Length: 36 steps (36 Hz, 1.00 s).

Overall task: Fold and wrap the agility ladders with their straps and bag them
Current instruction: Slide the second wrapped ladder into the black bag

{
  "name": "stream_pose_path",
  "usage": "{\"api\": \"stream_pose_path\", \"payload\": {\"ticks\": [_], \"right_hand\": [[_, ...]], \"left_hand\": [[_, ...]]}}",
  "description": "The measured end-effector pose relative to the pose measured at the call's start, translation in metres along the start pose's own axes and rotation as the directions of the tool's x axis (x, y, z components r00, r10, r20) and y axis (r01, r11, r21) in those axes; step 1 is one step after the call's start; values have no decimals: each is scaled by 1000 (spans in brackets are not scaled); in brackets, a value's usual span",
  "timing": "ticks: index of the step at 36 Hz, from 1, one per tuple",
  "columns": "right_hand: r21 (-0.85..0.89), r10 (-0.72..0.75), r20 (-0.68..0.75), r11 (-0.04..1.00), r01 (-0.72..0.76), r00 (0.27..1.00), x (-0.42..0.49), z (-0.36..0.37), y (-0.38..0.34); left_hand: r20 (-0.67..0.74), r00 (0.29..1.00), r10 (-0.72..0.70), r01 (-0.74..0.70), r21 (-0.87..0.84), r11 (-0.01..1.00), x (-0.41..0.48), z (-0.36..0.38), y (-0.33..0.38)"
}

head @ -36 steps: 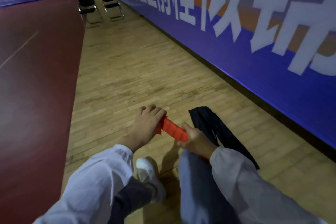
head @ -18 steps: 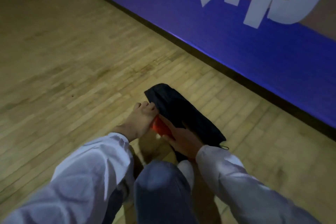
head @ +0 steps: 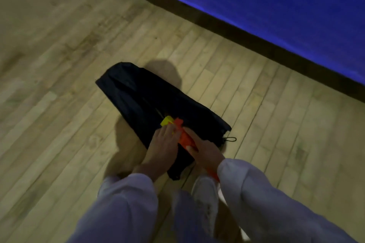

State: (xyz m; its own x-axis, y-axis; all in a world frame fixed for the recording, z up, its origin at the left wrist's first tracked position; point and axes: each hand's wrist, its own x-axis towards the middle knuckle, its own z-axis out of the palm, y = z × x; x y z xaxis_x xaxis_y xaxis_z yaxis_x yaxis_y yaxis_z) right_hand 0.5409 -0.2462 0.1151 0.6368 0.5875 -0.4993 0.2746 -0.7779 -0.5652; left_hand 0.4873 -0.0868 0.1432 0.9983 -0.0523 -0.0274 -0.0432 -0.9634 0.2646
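A black drawstring bag (head: 142, 94) lies flat on the wooden floor, its cord loop (head: 230, 139) at the near right end. Over the bag's near part I hold a folded bundle of agility ladder rungs, orange (head: 184, 137) with a yellow end (head: 166, 121). My left hand (head: 162, 148) lies over the bundle's left side, fingers curved onto it. My right hand (head: 203, 149) grips the orange rungs from the right, thumb on top. The rest of the bundle is hidden under my right sleeve. The image is blurred.
A blue wall banner (head: 276, 6) with a dark base strip (head: 217, 19) runs diagonally at the upper right. My white shoe (head: 204, 191) is on the floor just below the bag. Wooden floor (head: 59, 55) stretches to the left.
The view has tilted down and toward the bag. Both hands have carried the ladder bundle over the bag, and a yellow end now shows past my left hand.
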Motion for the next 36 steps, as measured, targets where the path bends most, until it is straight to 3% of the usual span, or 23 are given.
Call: {"api": "stream_pose_path", "payload": {"ticks": [3,6,8,9,12,15,17,20,23,26,31,36], "right_hand": [[32,70,-4,997,-70,998,15,12,34],[85,176,-85,982,-169,981,35,21,73],[58,196,-134,980,-189,971,48,25,100],[44,197,-115,980,-193,974,53,24,109],[51,178,-106,984,-174,978,62,20,128],[44,168,-140,986,-163,976,67,15,138],[73,170,-163,984,-160,972,65,13,141],[165,168,-208,977,-134,964,64,7,141],[242,155,-243,966,-95,957,64,6,139],[256,131,-242,964,-67,961,67,10,134],[236,69,-296,972,3,953,70,16,127],[280,56,-303,959,32,951,66,18,131]], "left_hand": [[230,972,52,-40,-57,998,15,31,8],[574,817,52,-43,-30,999,33,75,14],[682,726,88,-124,4,992,43,104,22],[680,724,116,-169,13,985,48,112,26],[492,844,213,-227,-32,973,64,145,42],[601,783,161,-253,71,965,75,167,46],[588,802,107,-240,153,959,76,174,41],[468,882,-52,-44,193,980,73,173,28],[462,850,-255,138,273,952,68,167,11],[466,815,-344,212,313,926,69,159,1],[406,887,-218,64,360,931,74,150,1],[350,937,2,-53,134,990,75,149,-2]]}}
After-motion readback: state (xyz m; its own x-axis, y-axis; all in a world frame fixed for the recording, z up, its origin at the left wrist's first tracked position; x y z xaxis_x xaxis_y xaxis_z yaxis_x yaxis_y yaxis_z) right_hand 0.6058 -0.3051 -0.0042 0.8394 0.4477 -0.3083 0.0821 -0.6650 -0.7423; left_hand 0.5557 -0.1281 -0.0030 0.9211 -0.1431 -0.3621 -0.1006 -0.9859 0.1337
